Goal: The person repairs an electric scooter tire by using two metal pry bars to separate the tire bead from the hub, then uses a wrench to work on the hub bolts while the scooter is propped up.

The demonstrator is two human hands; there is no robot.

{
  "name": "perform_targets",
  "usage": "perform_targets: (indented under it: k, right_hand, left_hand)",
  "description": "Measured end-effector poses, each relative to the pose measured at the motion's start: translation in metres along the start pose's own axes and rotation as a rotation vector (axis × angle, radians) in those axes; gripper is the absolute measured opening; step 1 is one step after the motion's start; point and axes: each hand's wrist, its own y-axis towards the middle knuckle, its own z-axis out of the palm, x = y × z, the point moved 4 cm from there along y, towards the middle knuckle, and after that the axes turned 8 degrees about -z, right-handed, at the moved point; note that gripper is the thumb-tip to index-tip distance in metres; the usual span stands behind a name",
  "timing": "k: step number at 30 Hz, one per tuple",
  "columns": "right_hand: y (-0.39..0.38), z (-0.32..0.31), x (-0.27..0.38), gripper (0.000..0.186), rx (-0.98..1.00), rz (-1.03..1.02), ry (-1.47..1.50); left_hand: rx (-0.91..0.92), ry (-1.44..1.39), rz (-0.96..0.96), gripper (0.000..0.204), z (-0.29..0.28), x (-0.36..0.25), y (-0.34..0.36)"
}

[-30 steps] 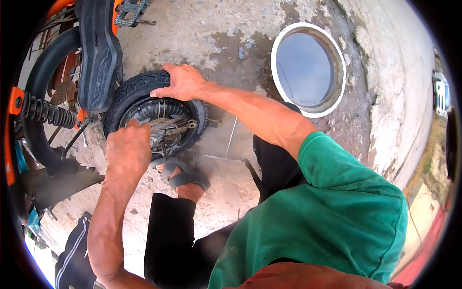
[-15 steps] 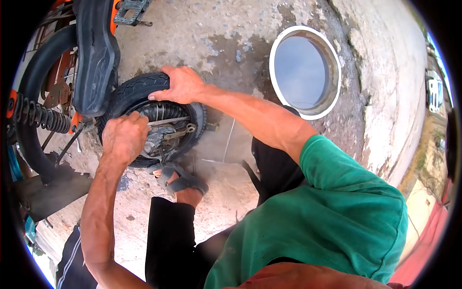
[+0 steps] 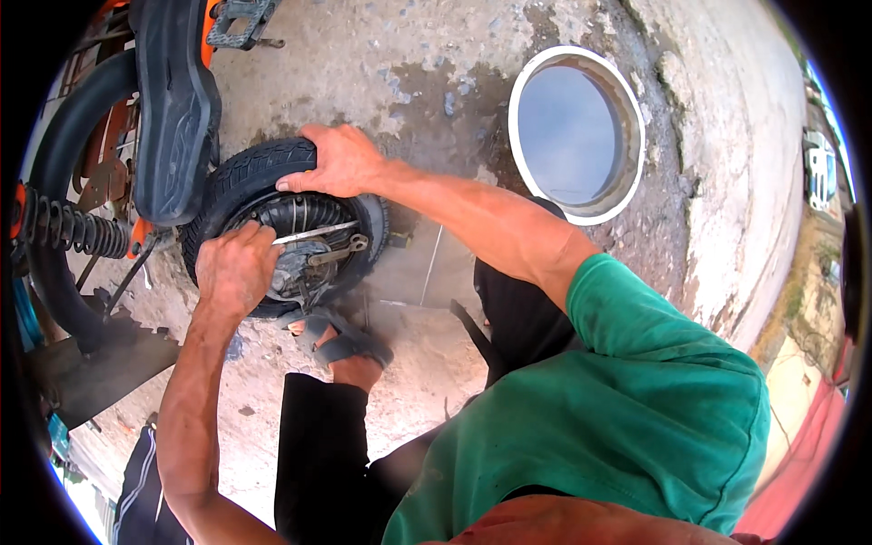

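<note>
A black treaded tyre (image 3: 256, 169) on a wheel leans near my sandalled foot, with a greasy metal hub (image 3: 295, 265) inside it. My right hand (image 3: 341, 162) grips the tyre's upper edge, thumb across the sidewall and fingers over the tread. At the wheel's left side my left hand (image 3: 236, 265) is closed in a fist around a thin tyre lever (image 3: 318, 233). The lever's bare length slants across the wheel's opening, above the hub. The end inside my fist is hidden.
Left of the wheel stands an orange-framed bike with a black seat-like part (image 3: 177, 118), a coil spring (image 3: 68, 225) and a pedal (image 3: 241, 25). A white-rimmed round basin of water (image 3: 568, 136) sits on the rough concrete at right. My sandalled foot (image 3: 341, 345) is close below the wheel.
My left fist has shifted slightly, and the tyre lever's end by the fist sits a little lower. My right hand keeps its grip on the tyre. The wheel has barely moved.
</note>
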Motion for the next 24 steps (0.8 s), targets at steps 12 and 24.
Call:
perform_targets:
  k: [12, 24]
  right_hand:
    - [-0.004, 0.003, -0.001, 0.085, -0.069, -0.051, -0.005]
    - [-0.005, -0.005, 0.001, 0.088, -0.025, -0.023, 0.002]
  left_hand:
    - [0.124, 0.209, -0.24, 0.01, -0.002, -0.045, -0.021]
    - [0.207, 0.189, -0.222, 0.017, -0.01, -0.035, -0.006]
